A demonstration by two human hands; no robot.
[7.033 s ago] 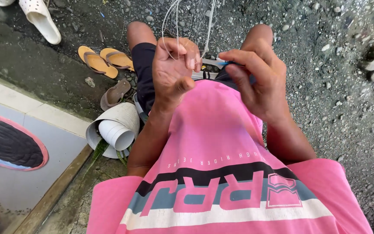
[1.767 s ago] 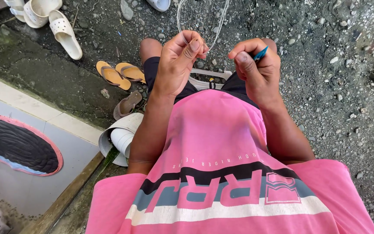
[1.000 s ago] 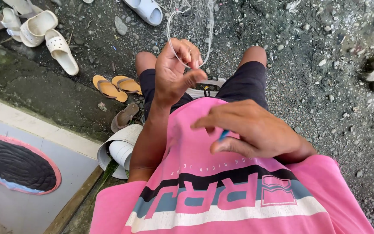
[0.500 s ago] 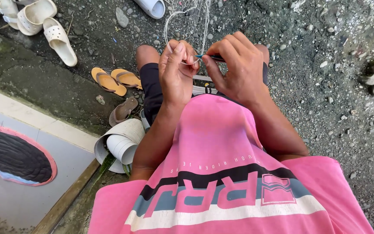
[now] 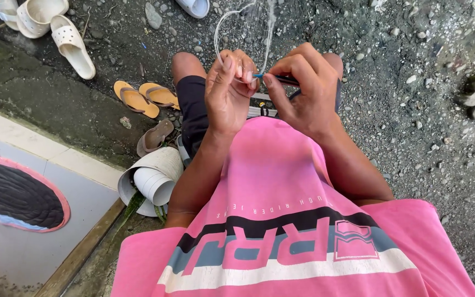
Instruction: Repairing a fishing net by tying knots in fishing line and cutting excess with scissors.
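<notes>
My left hand point(image 5: 227, 91) is raised in front of my chest, its thumb and fingers pinched on a thin white line point(image 5: 221, 27) that loops up and away toward the top of the view. My right hand point(image 5: 303, 91) sits right beside it, gripping a small blue-tipped tool point(image 5: 259, 75) whose tip meets the line at my left fingertips. Both hands touch each other above my knees. I wear a pink shirt point(image 5: 281, 220) and dark shorts point(image 5: 193, 107).
Gravel ground point(image 5: 413, 82) lies ahead and to the right. Tan flip-flops point(image 5: 144, 96) and white sandals point(image 5: 72, 47) lie at the left. Rolled white sheets point(image 5: 149, 179) rest by my left arm. A tiled slab point(image 5: 56, 165) holds a pink-rimmed dark basin point(image 5: 12, 192).
My right hand dropped to my chest with the blue tool a second ago, then rose again to meet my left hand at the line. The view shifted slightly.
</notes>
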